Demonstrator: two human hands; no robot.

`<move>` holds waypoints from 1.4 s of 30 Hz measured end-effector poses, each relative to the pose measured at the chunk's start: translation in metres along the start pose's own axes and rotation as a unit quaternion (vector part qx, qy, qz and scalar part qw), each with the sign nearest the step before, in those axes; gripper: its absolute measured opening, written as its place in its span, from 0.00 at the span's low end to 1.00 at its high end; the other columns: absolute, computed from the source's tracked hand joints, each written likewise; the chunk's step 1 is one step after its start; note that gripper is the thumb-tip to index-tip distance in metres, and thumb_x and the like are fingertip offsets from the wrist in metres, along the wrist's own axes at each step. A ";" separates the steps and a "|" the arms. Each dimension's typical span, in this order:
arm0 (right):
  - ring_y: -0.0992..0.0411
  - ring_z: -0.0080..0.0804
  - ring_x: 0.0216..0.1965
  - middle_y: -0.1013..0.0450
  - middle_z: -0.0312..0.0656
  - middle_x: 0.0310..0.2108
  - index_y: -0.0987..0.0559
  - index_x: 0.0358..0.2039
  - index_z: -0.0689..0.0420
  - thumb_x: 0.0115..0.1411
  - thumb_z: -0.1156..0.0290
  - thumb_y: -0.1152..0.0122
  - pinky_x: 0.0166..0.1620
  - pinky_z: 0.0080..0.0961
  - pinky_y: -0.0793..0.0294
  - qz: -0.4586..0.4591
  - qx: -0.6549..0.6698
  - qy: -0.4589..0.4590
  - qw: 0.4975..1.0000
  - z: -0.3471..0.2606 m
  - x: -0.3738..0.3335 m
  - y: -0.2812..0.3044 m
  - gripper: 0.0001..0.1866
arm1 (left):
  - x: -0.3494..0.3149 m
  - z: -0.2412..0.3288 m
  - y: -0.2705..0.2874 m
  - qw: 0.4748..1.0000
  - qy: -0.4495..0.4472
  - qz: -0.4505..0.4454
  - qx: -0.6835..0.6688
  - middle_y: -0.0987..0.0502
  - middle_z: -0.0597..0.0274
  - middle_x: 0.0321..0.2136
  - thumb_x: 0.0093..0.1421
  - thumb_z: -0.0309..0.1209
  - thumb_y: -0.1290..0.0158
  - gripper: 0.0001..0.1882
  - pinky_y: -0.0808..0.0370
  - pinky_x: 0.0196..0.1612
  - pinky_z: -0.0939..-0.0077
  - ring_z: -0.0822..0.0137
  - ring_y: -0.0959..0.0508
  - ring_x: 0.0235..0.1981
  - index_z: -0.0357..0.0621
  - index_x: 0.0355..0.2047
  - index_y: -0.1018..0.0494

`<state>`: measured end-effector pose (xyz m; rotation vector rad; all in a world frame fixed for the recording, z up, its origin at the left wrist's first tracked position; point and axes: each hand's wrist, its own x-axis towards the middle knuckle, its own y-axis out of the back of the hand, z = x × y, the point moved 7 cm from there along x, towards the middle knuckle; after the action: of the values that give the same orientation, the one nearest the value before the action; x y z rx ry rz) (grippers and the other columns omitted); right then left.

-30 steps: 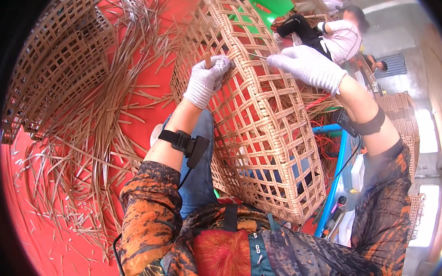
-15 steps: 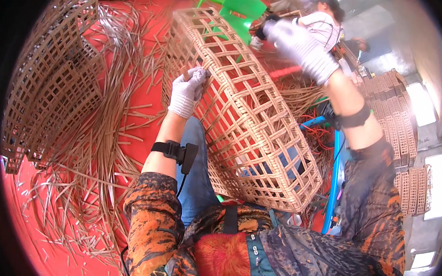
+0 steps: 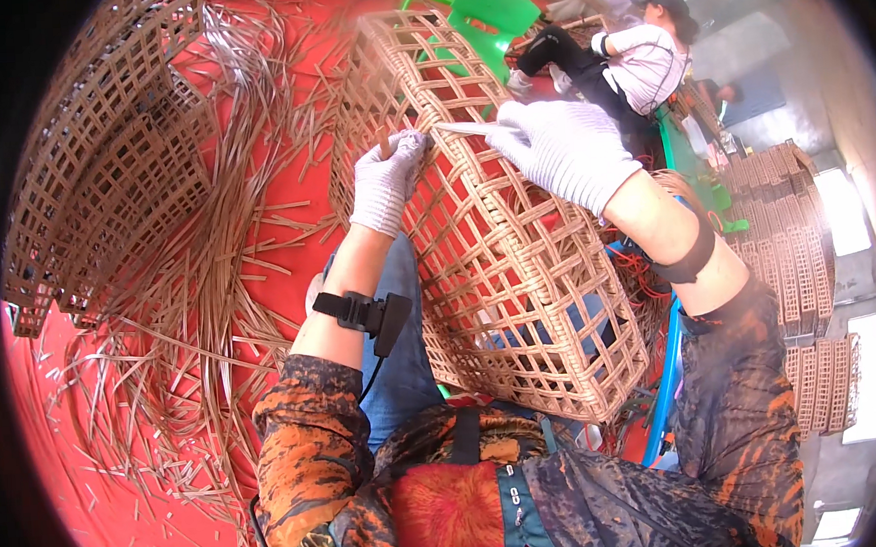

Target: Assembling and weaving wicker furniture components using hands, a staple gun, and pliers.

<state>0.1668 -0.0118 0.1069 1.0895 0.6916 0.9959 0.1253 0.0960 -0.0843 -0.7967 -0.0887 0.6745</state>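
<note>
A tan woven basket frame [image 3: 515, 240] with an open lattice leans across my lap, its braided edge running from upper left to lower right. My left hand [image 3: 386, 185], in a whitish knit glove, is closed at the lattice's left side, with a short brown flat strip [image 3: 385, 145] between its fingers. Across the braided edge, my gloved right hand [image 3: 565, 148] is closed on a thin pale pointed piece [image 3: 462, 129]. Its tip is at the weave close to my left fingertips. Whether that piece is a tool or a strip I cannot tell.
Loose brown strips [image 3: 209, 256] cover the red floor [image 3: 284, 272] at the left, beside stacked lattice panels [image 3: 106, 182]. Green chairs [image 3: 484, 23] and a seated person [image 3: 645, 60] are beyond the basket. A blue tube [image 3: 665, 390] runs at my right; more panels [image 3: 778, 246] stand behind.
My right hand has swung down and left from the upper right to the basket's braided edge. The basket and left hand have shifted slightly right in view.
</note>
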 end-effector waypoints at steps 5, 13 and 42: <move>0.23 0.44 0.26 0.24 0.44 0.24 0.23 0.32 0.51 0.62 0.61 0.52 0.29 0.42 0.26 0.023 -0.104 -0.018 0.994 -0.018 0.005 0.014 0.11 | -0.002 0.014 0.008 0.993 0.009 -0.002 0.118 0.26 0.74 0.19 0.58 0.32 0.42 0.08 0.41 0.18 0.87 0.84 0.36 0.16 0.42 0.33 0.19; 0.22 0.39 0.31 0.23 0.42 0.25 0.20 0.31 0.53 0.57 0.69 0.48 0.31 0.39 0.25 0.033 -0.174 0.032 0.984 -0.039 0.016 0.029 0.09 | 0.009 0.007 0.009 0.990 -0.024 0.002 0.137 0.21 0.70 0.24 0.57 0.31 0.41 0.08 0.32 0.29 0.85 0.81 0.28 0.23 0.41 0.34 0.19; 0.24 0.46 0.32 0.24 0.47 0.28 0.22 0.31 0.50 0.61 0.55 0.50 0.36 0.43 0.25 -0.060 -0.093 0.016 0.994 -0.010 0.024 0.016 0.14 | 0.019 0.000 0.008 0.990 -0.070 0.006 0.119 0.21 0.69 0.26 0.58 0.30 0.43 0.09 0.30 0.29 0.84 0.80 0.27 0.25 0.39 0.37 0.20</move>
<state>0.1634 0.0161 0.1187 0.8619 0.6688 0.9550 0.1357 0.1118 -0.0930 -0.5213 -0.1280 0.7363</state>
